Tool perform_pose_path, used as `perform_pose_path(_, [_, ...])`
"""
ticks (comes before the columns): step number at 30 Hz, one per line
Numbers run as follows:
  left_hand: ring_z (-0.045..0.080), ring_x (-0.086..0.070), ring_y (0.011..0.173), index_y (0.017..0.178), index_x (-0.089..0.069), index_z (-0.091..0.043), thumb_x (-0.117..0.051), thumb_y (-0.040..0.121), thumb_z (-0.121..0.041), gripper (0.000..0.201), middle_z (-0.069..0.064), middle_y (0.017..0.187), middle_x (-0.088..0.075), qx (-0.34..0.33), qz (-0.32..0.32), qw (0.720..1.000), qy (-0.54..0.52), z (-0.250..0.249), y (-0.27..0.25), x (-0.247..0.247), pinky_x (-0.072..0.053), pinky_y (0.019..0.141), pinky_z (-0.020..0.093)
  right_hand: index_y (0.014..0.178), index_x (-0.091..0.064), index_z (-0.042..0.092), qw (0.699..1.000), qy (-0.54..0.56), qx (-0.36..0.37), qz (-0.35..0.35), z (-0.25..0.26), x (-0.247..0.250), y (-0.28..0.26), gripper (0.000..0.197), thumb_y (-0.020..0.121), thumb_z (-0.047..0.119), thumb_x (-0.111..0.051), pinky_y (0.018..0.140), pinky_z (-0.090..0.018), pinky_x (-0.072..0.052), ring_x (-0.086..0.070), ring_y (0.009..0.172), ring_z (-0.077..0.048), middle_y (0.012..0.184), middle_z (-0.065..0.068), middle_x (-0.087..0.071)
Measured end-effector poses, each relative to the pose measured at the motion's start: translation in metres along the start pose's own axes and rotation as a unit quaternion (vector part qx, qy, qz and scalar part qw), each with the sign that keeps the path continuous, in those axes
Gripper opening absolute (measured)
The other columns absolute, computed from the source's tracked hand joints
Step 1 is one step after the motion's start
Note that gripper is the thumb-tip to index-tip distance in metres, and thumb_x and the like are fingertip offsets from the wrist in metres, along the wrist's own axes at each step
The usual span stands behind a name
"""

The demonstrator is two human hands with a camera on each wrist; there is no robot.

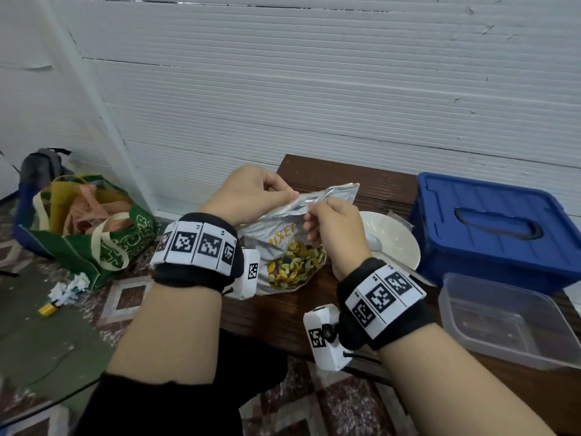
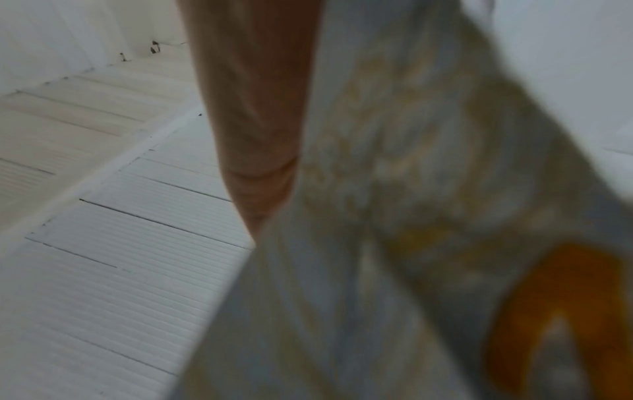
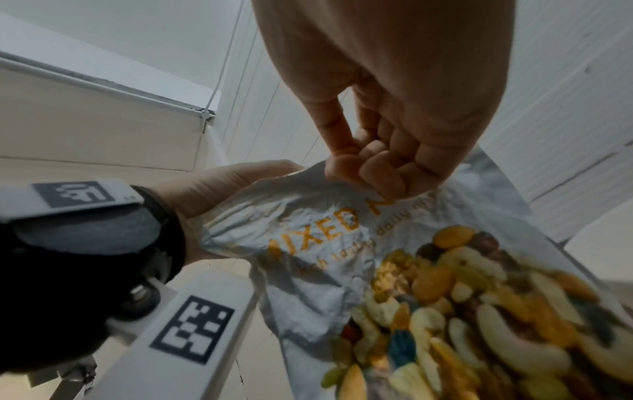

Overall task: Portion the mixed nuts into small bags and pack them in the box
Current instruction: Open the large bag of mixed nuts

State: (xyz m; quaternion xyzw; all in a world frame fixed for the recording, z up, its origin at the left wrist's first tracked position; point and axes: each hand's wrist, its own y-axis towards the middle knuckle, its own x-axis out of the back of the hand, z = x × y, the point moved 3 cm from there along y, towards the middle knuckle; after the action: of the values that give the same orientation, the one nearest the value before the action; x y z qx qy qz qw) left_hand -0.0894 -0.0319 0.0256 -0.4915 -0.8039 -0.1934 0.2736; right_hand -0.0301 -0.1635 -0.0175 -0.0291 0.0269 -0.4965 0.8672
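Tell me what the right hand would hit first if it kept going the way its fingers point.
The right hand points away and leftward at the mixed nuts pouch top it already pinches. Beyond that comes the left hand; depth between them is unclear.

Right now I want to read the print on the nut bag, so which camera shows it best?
The right wrist view: the nut bag fills it up close, with "MIXED" and a smaller line readable, though partly creased. The head view shows the whole bag smaller, held by both hands, its print cut off. The left wrist view shows only a blurred stretch of it.

nut pouch [image 3: 308,243] | orange print: "mixed" | smaller line partly readable: "daily"
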Motion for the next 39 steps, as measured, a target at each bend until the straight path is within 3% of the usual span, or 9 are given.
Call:
perform_pose_path(5, [-0.001, -0.05, 0.059, 0.074, -0.066, -0.021, -0.069, 0.086, -0.028, 0.015, -0.011, 0.066, -0.059, 0.02, -0.081, 0.996, 0.014, 0.009, 0.005, 0.014, -0.035, 0.048, 0.004, 0.055, -0.053, 0.014, 0.998, -0.057, 0.024, -0.016, -0.012, 0.008, -0.008, 0.032, 0.087, 0.01, -0.05, 0.053, -0.027, -0.04, -0.049, 0.049, -0.011, 0.052, 0.001, -0.054])
perform_pose_path(11, [-0.004, -0.055, 0.063, 0.085, -0.072, -0.01, -0.066, 0.088, -0.025, 0.017, -0.008, 0.071, -0.064, 0.052, -0.17, 0.984, 0.002, 0.025, 0.009, 0.026, -0.035, 0.054, 0.006, 0.049, -0.049, 0.012, 0.993, -0.105, 0.046, -0.03, -0.01, 0.033, -0.022, 0.032, 0.08, 0.013, -0.053, 0.051, -0.028, -0.03, -0.038, 0.047, -0.011, 0.044, 0.007, -0.043])
perform_pose_path(15, [-0.001, -0.054, 0.067, 0.088, -0.069, -0.015, -0.063, 0.091, -0.031, 0.018, -0.006, 0.078, -0.065, 0.046, -0.114, 0.992, 0.013, 0.02, 0.012, 0.019, -0.038, 0.056, 0.01, 0.061, -0.042, 0.011, 0.975, -0.208, 0.073, -0.041, 0.005, 0.039, -0.019, 0.026, 0.079, 0.022, -0.058, 0.053, -0.027, -0.033, -0.038, 0.05, -0.011, 0.052, 0.006, -0.041])
perform_pose_path(21, [0.0, -0.059, 0.097, 0.101, -0.061, -0.025, -0.069, 0.085, -0.033, 0.019, -0.011, 0.102, -0.065, 0.02, -0.026, 0.996, -0.083, 0.015, 0.023, 0.009, -0.042, 0.085, 0.02, 0.121, -0.041, 0.02, 0.946, -0.299, 0.117, -0.042, 0.032, 0.032, 0.021, 0.054, 0.081, 0.042, -0.069, 0.075, -0.03, -0.046, -0.057, 0.092, -0.017, 0.107, -0.004, -0.056])
perform_pose_path(26, [0.013, -0.065, 0.084, 0.099, -0.059, -0.028, -0.062, 0.09, -0.032, 0.01, -0.003, 0.093, -0.068, 0.052, 0.021, 0.995, -0.081, 0.015, 0.035, -0.003, -0.05, 0.075, 0.029, 0.119, -0.045, 0.017, 0.95, -0.277, 0.137, -0.035, 0.032, 0.027, 0.042, 0.033, 0.091, 0.012, -0.061, 0.062, -0.021, -0.048, -0.054, 0.063, -0.007, 0.07, 0.002, -0.056])
perform_pose_path(29, [0.02, -0.063, 0.084, 0.096, -0.058, -0.023, -0.06, 0.093, -0.022, 0.004, 0.007, 0.094, -0.068, 0.079, -0.02, 0.992, -0.094, 0.021, 0.039, -0.009, -0.05, 0.082, 0.037, 0.108, -0.046, 0.019, 0.978, -0.194, 0.079, -0.009, 0.019, 0.026, 0.05, 0.024, 0.091, 0.01, -0.06, 0.048, -0.01, -0.04, -0.049, 0.057, -0.007, 0.067, 0.001, -0.052])
perform_pose_path(34, [0.027, -0.063, 0.099, 0.095, -0.055, -0.027, -0.063, 0.091, -0.019, 0.012, 0.012, 0.113, -0.063, 0.181, -0.039, 0.966, -0.182, 0.044, 0.039, -0.023, -0.051, 0.093, 0.045, 0.1, -0.046, 0.021, 0.998, -0.015, -0.058, -0.019, -0.014, 0.018, 0.054, 0.019, 0.093, 0.007, -0.057, 0.041, -0.02, -0.043, -0.05, 0.057, -0.015, 0.08, -0.008, -0.054])
perform_pose_path(37, [0.031, -0.064, 0.101, 0.108, -0.053, -0.02, -0.063, 0.089, -0.007, 0.025, 0.017, 0.115, -0.062, 0.214, -0.038, 0.949, -0.229, 0.049, 0.04, -0.026, -0.054, 0.087, 0.047, 0.11, -0.046, 0.016, 0.99, 0.041, -0.135, -0.025, -0.033, 0.012, 0.06, 0.028, 0.09, 0.002, -0.061, 0.057, -0.03, -0.054, -0.059, 0.07, -0.02, 0.097, -0.014, -0.058])
perform_pose_path(39, [0.029, -0.068, 0.091, 0.118, -0.048, -0.016, -0.058, 0.088, 0.005, 0.038, 0.016, 0.114, -0.065, 0.221, -0.016, 0.934, -0.28, 0.051, 0.041, -0.027, -0.058, 0.066, 0.038, 0.113, -0.048, 0.009, 0.981, 0.072, -0.176, -0.035, -0.038, 0.012, 0.063, 0.035, 0.085, -0.001, -0.067, 0.075, -0.041, -0.055, -0.062, 0.086, -0.026, 0.109, -0.018, -0.059])
